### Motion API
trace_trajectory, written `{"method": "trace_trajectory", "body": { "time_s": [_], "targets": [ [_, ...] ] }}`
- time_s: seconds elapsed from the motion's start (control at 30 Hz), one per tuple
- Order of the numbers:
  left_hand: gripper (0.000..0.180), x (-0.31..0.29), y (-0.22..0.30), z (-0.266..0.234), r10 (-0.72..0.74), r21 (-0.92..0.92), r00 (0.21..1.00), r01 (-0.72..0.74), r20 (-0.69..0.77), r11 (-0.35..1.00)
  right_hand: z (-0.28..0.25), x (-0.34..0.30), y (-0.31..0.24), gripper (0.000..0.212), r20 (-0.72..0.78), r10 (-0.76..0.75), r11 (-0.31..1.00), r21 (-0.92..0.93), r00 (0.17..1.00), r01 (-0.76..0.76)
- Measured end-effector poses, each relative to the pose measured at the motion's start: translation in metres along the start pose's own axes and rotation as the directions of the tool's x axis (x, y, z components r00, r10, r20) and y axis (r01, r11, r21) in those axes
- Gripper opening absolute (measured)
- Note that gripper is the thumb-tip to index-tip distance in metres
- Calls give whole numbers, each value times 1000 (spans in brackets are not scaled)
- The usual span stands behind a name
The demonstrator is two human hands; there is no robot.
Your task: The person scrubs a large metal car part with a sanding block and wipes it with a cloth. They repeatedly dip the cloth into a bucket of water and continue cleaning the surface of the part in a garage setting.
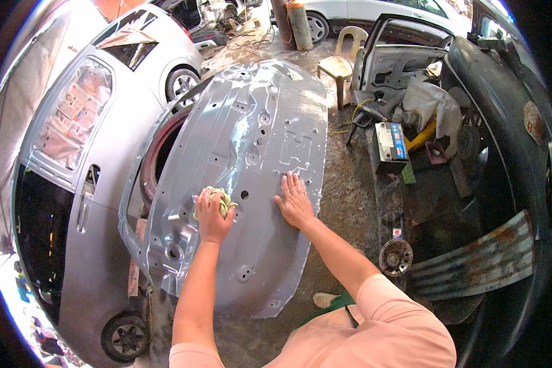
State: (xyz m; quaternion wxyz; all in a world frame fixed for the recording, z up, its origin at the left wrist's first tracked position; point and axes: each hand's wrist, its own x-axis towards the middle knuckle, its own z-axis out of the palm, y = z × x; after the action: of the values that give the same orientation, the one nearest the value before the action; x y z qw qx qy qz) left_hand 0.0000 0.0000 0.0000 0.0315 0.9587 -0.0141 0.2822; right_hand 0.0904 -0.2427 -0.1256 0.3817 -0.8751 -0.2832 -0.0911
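A large grey car panel (227,270), with holes and pressed ridges, lies in front of me. My left hand (213,219) is closed around a crumpled pale yellow-green cloth (222,197), which rests against the panel's surface left of a round dark hole. Just above the cloth, a whitish wet-looking streak (239,144) runs along a ridge. My right hand (295,201) lies flat on the panel near its right edge, fingers stretched out, holding nothing.
A silver car (119,104) with paper-masked windows stands at left, close to the panel. A tyre (159,153) shows beneath it. On the right are a car battery (391,146), a plastic chair (337,64), a round metal disc (396,256), a corrugated sheet (478,260) and a dark car body (497,104).
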Motion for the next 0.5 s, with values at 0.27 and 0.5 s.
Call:
{"method": "trace_trajectory", "body": {
  "time_s": [0.27,0.5],
  "targets": [
    [59,-1,-5,-10,-37,14,999,36,23,999,-9,-143,-93,66,278,-411,911,85,868,404],
    [59,6,5,1,-11,6,1000,11,-9,1000,-5,1,-31,69,-34,36,983,-177,999,-41]
  ]
}}
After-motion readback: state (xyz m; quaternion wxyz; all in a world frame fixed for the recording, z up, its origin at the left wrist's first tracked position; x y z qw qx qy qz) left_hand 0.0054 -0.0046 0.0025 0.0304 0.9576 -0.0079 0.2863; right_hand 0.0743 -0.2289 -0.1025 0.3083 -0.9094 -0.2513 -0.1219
